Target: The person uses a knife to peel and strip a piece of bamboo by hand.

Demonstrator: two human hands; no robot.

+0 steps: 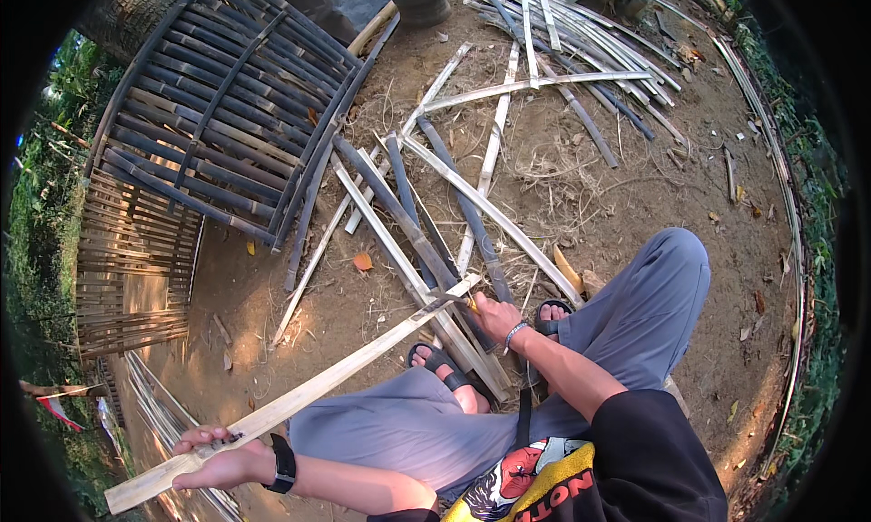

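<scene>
A long pale split-bamboo strip (336,372) slants from the lower left up to the middle of the view. My left hand (227,463), with a black watch on its wrist, grips it near its lower end, palm turned up and fingers curled round the edge. My right hand (497,321) is closed on a knife (446,302) with a yellowish handle; its dark blade lies against the strip's far end. Under that end rest several dark and pale bamboo lengths (404,215), beside my sandalled feet. Most of the knife's handle is hidden by my fingers.
A dark slatted bamboo bench (218,105) stands at the far left, with a lighter slatted panel (136,263) beside it. More bamboo strips (599,59) are heaped at the back, and others (168,400) lie at the lower left. Shavings (562,173) litter the dirt ground.
</scene>
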